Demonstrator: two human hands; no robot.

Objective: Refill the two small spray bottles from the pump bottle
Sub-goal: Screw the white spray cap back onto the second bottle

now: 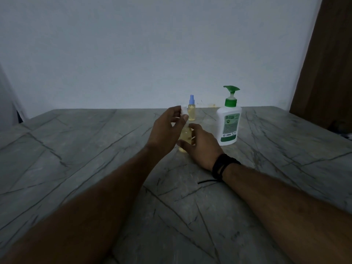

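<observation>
Bottles on the marble-patterned table [76, 168], and the action is at the near spray bottle [185, 137], a small clear one with yellowish liquid inside, standing upright between the two hands. The right hand [200, 147] wraps its body low down, thumb and fingers closed around it, steadying it on the tabletop. The left hand [167, 130] hovers just above, fingertips pinched on something small and pale, likely the bottle's cap [184, 109], though it is too blurred to be sure. Behind them stands the second spray bottle [191, 109], blue top on, also holding yellow liquid. To the right, the white pump bottle [228, 123] with its green pump head sits upright, untouched. Handling looks easy: the little bottle should be light, thin plastic, stiff enough but squeezable, and tippy on that narrow base, so a hold around the middle suits it. Any drips would make it slick. The pump bottle looks heavier and steadier; press it from the top, brace it at the shoulder.
</observation>
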